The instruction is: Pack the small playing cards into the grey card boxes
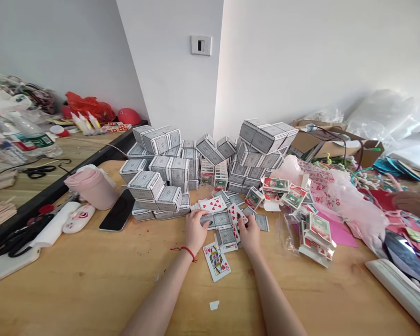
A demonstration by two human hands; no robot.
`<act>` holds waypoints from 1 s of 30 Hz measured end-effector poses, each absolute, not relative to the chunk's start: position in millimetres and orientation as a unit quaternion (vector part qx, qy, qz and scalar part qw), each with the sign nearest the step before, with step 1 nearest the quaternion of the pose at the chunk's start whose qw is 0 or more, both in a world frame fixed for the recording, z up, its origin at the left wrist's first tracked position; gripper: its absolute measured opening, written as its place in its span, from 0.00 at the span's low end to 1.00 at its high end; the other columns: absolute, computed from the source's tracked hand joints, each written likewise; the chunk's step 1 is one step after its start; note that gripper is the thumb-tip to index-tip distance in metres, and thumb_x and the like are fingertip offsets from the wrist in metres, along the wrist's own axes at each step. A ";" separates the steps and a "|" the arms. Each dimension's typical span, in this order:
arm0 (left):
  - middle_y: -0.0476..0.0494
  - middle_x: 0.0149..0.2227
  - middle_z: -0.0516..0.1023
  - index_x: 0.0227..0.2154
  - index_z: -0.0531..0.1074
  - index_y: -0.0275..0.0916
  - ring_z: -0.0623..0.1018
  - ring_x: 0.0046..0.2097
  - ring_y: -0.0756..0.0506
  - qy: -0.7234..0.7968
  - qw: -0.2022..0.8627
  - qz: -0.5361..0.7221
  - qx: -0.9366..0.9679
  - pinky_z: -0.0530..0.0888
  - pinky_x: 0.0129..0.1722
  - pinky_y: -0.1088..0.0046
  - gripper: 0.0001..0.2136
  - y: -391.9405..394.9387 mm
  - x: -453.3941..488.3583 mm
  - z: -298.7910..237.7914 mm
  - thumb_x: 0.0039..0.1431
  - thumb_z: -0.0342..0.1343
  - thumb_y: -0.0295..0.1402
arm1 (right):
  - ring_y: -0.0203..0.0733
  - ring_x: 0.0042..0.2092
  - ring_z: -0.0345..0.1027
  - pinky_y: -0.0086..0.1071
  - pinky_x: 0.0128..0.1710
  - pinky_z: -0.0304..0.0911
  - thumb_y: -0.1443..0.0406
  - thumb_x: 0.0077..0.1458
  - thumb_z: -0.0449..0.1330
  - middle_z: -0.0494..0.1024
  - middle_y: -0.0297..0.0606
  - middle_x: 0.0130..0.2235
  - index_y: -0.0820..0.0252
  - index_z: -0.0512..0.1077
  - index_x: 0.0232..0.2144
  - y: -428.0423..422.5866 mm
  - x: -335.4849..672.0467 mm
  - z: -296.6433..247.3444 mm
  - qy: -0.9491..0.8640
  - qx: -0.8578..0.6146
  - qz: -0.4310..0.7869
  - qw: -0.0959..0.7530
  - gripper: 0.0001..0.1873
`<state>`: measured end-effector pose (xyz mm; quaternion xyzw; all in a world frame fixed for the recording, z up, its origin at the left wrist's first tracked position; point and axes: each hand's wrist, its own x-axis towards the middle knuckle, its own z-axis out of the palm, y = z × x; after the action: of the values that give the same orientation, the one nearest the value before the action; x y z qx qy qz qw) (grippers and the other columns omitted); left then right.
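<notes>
Clear plastic bottles (38, 137) are at the far left, and near them lie small scissors (38, 171). On the wooden table (126, 284), a pink cup (93, 193) is just behind a white mouse (79, 219). To the right of these, 1 dark phone (117, 212) lies flat, close to the blocks of grey-backed cards (145, 184), which are piled in several layers.

Next comes the left hand (196, 229). Its fingers are bent and near together, with the tips at the loose cards; I cannot tell whether they pinch 1 of them. Just beyond this hand, a white card with red hearts (213, 204) lies face up. Between the 2 forearms, a queen card (217, 261) lies face up on the wood. The loose grey-backed cards (221, 219) are between the 2 hands.

The right hand (249, 231) has its thumb and first finger pinching the edge of a tilted heart card (234, 213). Behind this hand, to the right, red and green card boxes (294, 196) lie in a heap, beside a pale plastic bag (357, 210). At the right edge there is another person's hand (415, 205), partly cut off.
</notes>
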<state>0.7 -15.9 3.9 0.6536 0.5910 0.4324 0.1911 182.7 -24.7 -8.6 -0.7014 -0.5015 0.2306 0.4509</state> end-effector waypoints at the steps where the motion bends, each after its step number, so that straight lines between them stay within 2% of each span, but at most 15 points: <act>1: 0.43 0.39 0.72 0.35 0.70 0.39 0.70 0.44 0.44 0.590 0.211 0.445 0.639 0.66 0.45 0.63 0.13 -15.3 -0.3 3.8 0.43 0.55 0.21 | 0.38 0.22 0.59 0.29 0.23 0.52 0.53 0.48 0.50 0.67 0.32 0.19 0.60 0.66 0.32 -24.5 182.7 -9.1 -0.502 -0.700 0.231 0.452 0.17; 8: 0.44 0.37 0.75 0.42 0.68 0.37 0.74 0.36 0.47 0.561 0.377 0.474 0.563 0.69 0.36 0.70 0.19 -10.2 -6.1 0.5 0.43 0.55 0.25 | 0.37 0.21 0.58 0.29 0.21 0.53 0.49 0.47 0.50 0.68 0.33 0.21 0.61 0.65 0.33 -30.1 190.1 -15.5 -0.440 -0.677 0.243 0.538 0.21; 11: 0.45 0.34 0.76 0.36 0.72 0.36 0.73 0.35 0.47 0.560 0.397 0.431 0.586 0.68 0.35 0.72 0.14 -9.9 -5.8 1.2 0.43 0.54 0.26 | 0.34 0.19 0.55 0.27 0.19 0.52 0.50 0.47 0.52 0.66 0.30 0.19 0.61 0.64 0.32 -34.6 193.0 -15.7 -0.395 -0.663 0.267 0.577 0.20; 14: 0.46 0.28 0.75 0.29 0.73 0.35 0.72 0.31 0.47 0.559 0.417 0.372 0.613 0.67 0.31 0.73 0.08 -10.3 -4.6 1.4 0.45 0.53 0.31 | 0.32 0.18 0.55 0.26 0.17 0.51 0.51 0.46 0.53 0.65 0.29 0.19 0.61 0.63 0.32 -36.5 194.8 -15.8 -0.359 -0.632 0.315 0.610 0.19; 17: 0.47 0.24 0.73 0.25 0.71 0.33 0.72 0.29 0.48 0.571 0.419 0.374 0.599 0.67 0.29 0.74 0.09 -8.9 -4.3 0.0 0.49 0.52 0.35 | 0.33 0.19 0.58 0.26 0.18 0.53 0.52 0.46 0.54 0.67 0.30 0.21 0.60 0.63 0.33 -36.1 196.0 -17.4 -0.321 -0.610 0.335 0.643 0.19; 21: 0.44 0.30 0.75 0.33 0.71 0.33 0.73 0.35 0.47 0.538 0.463 0.460 0.534 0.69 0.32 0.73 0.11 -6.3 -5.3 -0.2 0.50 0.52 0.35 | 0.33 0.20 0.59 0.26 0.20 0.56 0.52 0.44 0.56 0.67 0.30 0.21 0.60 0.62 0.32 -35.3 195.6 -18.1 -0.305 -0.585 0.359 0.660 0.18; 26: 0.43 0.34 0.75 0.39 0.67 0.35 0.74 0.26 0.49 0.510 0.564 0.494 0.422 0.71 0.21 0.74 0.16 -8.4 -5.7 5.2 0.47 0.55 0.34 | 0.32 0.20 0.57 0.26 0.20 0.54 0.52 0.44 0.55 0.66 0.29 0.21 0.60 0.62 0.29 -35.5 193.6 -14.2 -0.341 -0.582 0.345 0.653 0.18; 30: 0.43 0.38 0.75 0.43 0.66 0.37 0.75 0.30 0.48 0.459 0.614 0.515 0.382 0.74 0.25 0.72 0.20 -8.9 -7.4 6.3 0.44 0.59 0.31 | 0.32 0.19 0.55 0.26 0.19 0.53 0.52 0.44 0.56 0.65 0.29 0.20 0.61 0.63 0.30 -35.6 194.3 -14.9 -0.362 -0.605 0.329 0.629 0.18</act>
<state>-7.4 -8.9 6.3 0.3822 0.4593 0.5152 0.6145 194.3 -35.6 -14.9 -0.6046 -0.3621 0.3291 0.6285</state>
